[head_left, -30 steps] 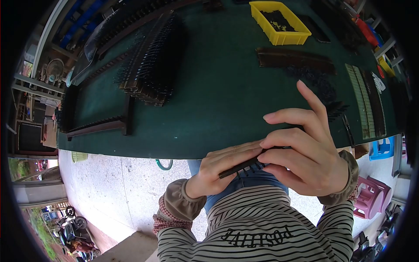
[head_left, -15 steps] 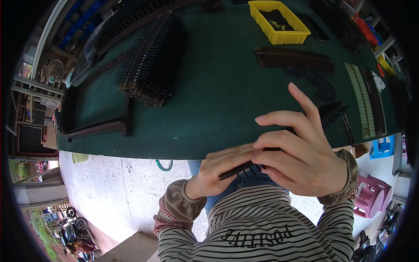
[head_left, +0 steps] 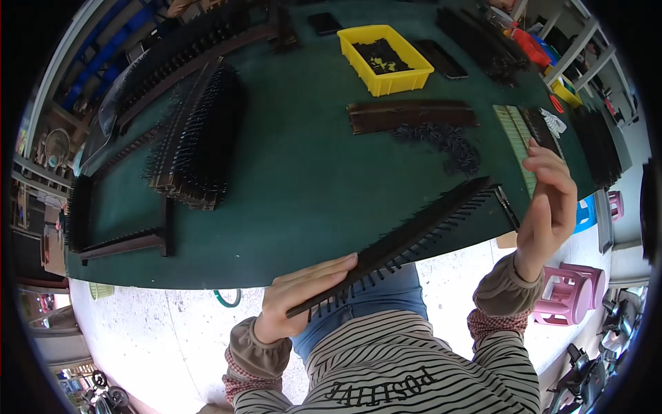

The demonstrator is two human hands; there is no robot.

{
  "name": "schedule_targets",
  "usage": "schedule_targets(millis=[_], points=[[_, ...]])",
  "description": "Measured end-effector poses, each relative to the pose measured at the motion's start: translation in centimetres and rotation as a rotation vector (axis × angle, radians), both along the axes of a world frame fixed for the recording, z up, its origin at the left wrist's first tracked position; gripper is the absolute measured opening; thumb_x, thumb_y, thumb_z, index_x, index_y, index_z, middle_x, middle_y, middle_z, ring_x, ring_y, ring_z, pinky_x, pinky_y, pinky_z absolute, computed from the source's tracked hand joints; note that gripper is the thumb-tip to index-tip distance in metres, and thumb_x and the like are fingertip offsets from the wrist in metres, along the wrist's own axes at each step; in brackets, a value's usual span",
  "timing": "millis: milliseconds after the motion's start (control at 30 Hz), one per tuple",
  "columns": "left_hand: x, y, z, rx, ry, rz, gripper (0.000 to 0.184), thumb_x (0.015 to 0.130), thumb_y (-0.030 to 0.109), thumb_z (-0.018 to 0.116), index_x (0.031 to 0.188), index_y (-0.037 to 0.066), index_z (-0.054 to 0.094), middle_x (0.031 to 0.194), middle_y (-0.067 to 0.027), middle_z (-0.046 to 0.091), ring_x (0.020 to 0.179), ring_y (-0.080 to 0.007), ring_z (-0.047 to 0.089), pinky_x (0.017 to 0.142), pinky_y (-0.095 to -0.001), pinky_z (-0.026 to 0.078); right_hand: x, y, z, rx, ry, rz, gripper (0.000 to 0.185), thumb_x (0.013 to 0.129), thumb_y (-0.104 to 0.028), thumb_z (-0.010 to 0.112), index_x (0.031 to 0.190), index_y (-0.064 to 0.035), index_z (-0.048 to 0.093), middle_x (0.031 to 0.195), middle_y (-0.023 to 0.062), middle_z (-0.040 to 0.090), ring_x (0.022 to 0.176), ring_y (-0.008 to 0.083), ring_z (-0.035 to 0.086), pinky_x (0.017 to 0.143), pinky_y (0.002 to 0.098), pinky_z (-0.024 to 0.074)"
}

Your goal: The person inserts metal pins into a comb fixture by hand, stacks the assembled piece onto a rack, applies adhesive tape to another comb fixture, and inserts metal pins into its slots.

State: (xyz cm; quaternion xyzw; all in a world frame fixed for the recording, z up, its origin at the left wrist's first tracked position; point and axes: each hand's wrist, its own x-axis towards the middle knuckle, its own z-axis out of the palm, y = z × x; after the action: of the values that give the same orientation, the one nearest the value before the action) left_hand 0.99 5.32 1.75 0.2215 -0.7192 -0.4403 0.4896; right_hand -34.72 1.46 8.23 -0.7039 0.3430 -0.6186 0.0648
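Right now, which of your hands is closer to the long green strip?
My right hand. It's up beside the near end of the green strip. My left hand is far over to the left, on the close end of the dark pronged bar.

From here I count two bare hands point(head_left: 309, 293) point(head_left: 552, 200), one held toothed strip point(head_left: 414, 231), one yellow tray point(head_left: 400, 84), two phone-like slabs point(head_left: 324, 24) point(head_left: 443, 61) and two pink stools side by side point(head_left: 562, 297) point(head_left: 592, 276).

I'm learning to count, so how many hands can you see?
2: the left hand holds one end of the dark toothed strip; the right hand is up, by the table.
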Motion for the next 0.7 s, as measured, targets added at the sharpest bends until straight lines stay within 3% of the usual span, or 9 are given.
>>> schedule_targets(millis=[33,133,233,300,433,700], points=[[0.0,0.0,0.0,0.002,0.004,0.000,0.041,0.082,-0.009,0.060,0.122,-0.009,0.068,0.129,-0.0295,0.066,0.123,-0.0431,0.064,0.105,-0.0467,0.052,-0.7,-0.1,-0.7,0.019,0.002,-0.052,0.030,0.101,-0.020,0.059,0.118,0.0037,0.062,0.118,0.0210,0.066,0.120,0.0340,0.059,0.114,0.0527,0.0385],[-0.1,0.0,0.3,0.002,0.002,0.007,0.029,0.090,-0.001,0.067,0.118,-0.009,0.068,0.119,-0.0351,0.068,0.115,-0.0486,0.067,0.099,-0.0546,0.054,-1.7,-0.4,-2.8,0.148,-0.193,-0.033,0.033,0.103,-0.020,0.054,0.122,0.0063,0.061,0.122,0.0215,0.065,0.120,0.0310,0.059,0.115,0.0480,0.0373],[-0.1,0.1,0.0,0.008,0.050,-0.018,0.033,0.090,0.002,0.067,0.120,-0.009,0.068,0.127,-0.0296,0.067,0.121,-0.0432,0.065,0.102,-0.0463,0.054,-1.5,-0.4,-3.9,0.260,-0.182,0.024,0.046,0.108,-0.032,0.048,0.122,0.0096,0.061,0.121,0.0210,0.063,0.116,0.0286,0.061,0.113,0.0441,0.0379],[-0.1,0.1,0.0,0.008,0.050,-0.021,0.032,0.090,0.002,0.067,0.120,-0.009,0.068,0.127,-0.0296,0.067,0.121,-0.0433,0.065,0.101,-0.0463,0.054,-1.5,-0.4,-4.7,0.314,-0.193,0.083,0.053,0.109,-0.038,0.045,0.121,0.0106,0.061,0.117,0.0212,0.064,0.113,0.0286,0.061,0.112,0.0440,0.0387],[0.0,0.0,-0.2,-0.001,0.049,-0.030,0.033,0.090,0.001,0.066,0.121,-0.009,0.068,0.127,-0.0297,0.067,0.122,-0.0436,0.065,0.102,-0.0469,0.054,-1.0,-0.2,-5.3,0.332,-0.190,0.212,0.048,0.107,-0.035,0.048,0.118,0.0091,0.062,0.108,0.0206,0.066,0.110,0.0305,0.062,0.111,0.0465,0.0398],[0.2,-0.2,-0.1,-0.006,0.058,-0.107,0.055,0.069,-0.017,0.057,0.123,-0.011,0.067,0.128,-0.0317,0.066,0.124,-0.0459,0.063,0.106,-0.0511,0.050,-1.1,-0.5,-6.7,0.282,-0.200,0.217,0.025,0.102,-0.023,0.060,0.107,0.0019,0.063,0.098,0.0172,0.069,0.104,0.0316,0.061,0.105,0.0521,0.0438]])
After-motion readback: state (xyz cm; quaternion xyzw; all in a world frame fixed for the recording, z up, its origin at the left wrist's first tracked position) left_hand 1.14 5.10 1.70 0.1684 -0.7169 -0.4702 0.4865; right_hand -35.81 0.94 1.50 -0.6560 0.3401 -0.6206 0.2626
